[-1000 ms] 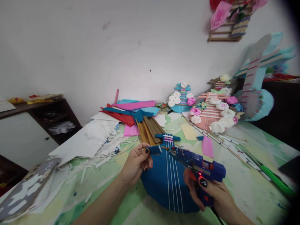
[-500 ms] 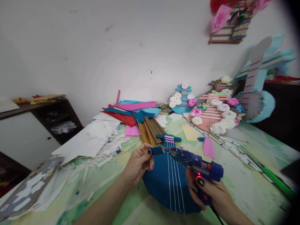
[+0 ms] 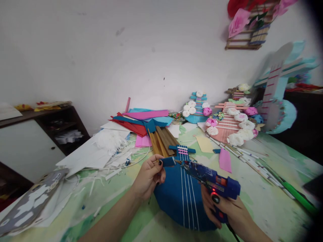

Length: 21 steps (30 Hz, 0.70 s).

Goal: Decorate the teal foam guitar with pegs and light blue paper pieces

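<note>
Now, left hand (image 3: 147, 176): pinching narrowly, thumb against fingers, on a short blue strip (image 3: 168, 162).
Strip end: angled differently from half a second ago, showing more broad face; probably being presented for glue.
Nozzle (image 3: 178, 162): right at that end; touching or barely apart, impossible to tell.
Right hand (image 3: 230, 208): wrapped around the handle of a blue glue gun (image 3: 209, 176), lit red near the thumb.
Blue guitar (image 3: 171, 198): lying on the painted table (image 3: 111, 193), below strip and gun, not yet joined to the strip.
</note>
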Each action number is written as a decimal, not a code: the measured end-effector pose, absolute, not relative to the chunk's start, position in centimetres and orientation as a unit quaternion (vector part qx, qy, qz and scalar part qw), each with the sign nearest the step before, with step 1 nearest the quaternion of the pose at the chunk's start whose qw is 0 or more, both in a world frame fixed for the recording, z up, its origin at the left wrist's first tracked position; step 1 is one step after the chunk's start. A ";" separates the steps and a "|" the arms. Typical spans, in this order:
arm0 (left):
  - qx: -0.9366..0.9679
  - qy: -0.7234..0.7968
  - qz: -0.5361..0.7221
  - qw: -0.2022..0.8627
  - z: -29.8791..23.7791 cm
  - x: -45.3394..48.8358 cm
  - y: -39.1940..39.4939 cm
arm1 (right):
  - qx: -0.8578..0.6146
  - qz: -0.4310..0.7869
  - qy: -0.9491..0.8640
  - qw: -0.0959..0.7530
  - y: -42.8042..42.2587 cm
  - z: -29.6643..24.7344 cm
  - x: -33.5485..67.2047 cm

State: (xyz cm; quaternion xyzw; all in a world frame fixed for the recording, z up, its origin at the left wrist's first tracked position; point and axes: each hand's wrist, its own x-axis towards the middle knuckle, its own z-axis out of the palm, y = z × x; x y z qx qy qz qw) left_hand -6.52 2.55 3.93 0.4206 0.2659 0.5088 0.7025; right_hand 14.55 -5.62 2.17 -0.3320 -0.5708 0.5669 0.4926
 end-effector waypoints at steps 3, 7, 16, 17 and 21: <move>0.416 0.267 0.512 0.702 4.0 -6.6 2.5 | -0.334 0.568 -0.575 0.485 -5.7 2.0 14.7; 0.411 0.270 0.512 0.704 4.1 -6.6 2.6 | -0.335 0.577 -0.565 0.485 -5.8 2.4 14.6; 0.390 0.304 0.529 0.690 4.1 -6.9 2.7 | -0.338 0.522 -0.581 0.525 -5.8 4.5 14.1; 0.383 0.311 0.534 0.687 4.0 -7.0 2.8 | -0.344 0.511 -0.579 0.534 -5.8 4.6 14.1; 0.353 0.343 0.534 0.687 3.6 -7.1 3.2 | -0.364 0.500 -0.551 0.561 -5.8 4.7 14.0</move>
